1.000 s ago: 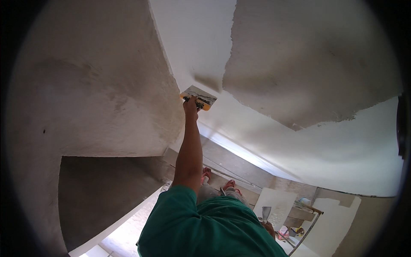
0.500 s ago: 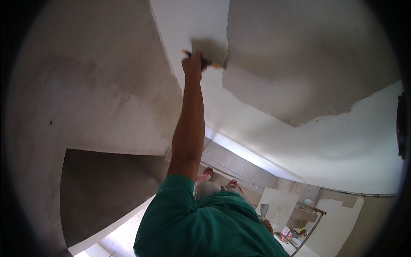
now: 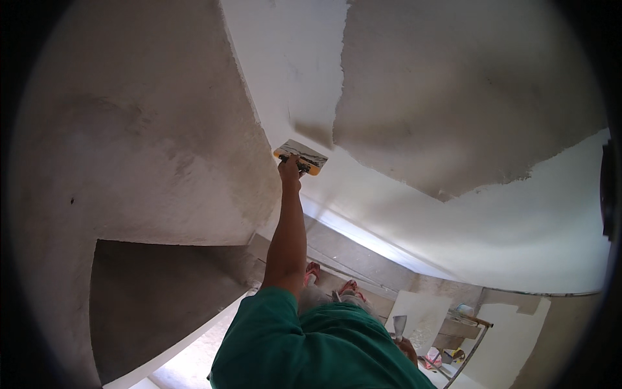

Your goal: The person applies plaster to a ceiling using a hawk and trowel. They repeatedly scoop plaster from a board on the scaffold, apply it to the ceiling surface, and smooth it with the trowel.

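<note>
At the upper centre, the left hand [image 3: 290,170] covers part of the wide metal putty knife's [image 3: 306,153] yellow-and-black handle. Lower right, the right hand [image 3: 407,348] hides the lower end of the narrow grey metal scraper [image 3: 399,323]. The bottom edge cuts off the green cloth shirt [image 3: 317,347]. A dark object [image 3: 608,191] is cropped at the right rim; a dark speck [image 3: 72,201] at left is too small to identify.
</note>
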Available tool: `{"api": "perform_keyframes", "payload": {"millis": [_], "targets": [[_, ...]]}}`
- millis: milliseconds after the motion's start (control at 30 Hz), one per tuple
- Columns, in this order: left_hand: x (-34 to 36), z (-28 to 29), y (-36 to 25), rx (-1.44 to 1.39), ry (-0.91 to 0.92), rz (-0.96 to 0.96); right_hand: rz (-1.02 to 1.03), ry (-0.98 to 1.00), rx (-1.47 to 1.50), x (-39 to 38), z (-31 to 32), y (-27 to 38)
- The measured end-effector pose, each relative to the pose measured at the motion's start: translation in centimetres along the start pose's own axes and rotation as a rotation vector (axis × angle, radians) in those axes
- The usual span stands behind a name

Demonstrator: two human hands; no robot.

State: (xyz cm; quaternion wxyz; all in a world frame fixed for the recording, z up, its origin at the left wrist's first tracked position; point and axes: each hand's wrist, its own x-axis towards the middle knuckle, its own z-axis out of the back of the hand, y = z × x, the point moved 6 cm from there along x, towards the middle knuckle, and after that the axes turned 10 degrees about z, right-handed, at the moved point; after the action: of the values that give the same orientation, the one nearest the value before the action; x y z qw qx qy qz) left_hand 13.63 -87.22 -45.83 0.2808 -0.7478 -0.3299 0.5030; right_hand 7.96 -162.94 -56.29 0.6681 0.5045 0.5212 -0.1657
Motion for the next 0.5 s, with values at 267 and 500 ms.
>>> {"api": "perform_keyframes", "payload": {"millis": [267, 500], "targets": [[-0.7, -5.2, -5.5, -0.063, 0.064, -0.187, 0.242, 0.124, -0.035, -1.7, -0.9, 1.3], [-12.1, -12.5, -23.9, 0.127, -0.016, -0.394, 0.335, 0.179, -0.245, 0.0, -1.5, 3.0]]}}
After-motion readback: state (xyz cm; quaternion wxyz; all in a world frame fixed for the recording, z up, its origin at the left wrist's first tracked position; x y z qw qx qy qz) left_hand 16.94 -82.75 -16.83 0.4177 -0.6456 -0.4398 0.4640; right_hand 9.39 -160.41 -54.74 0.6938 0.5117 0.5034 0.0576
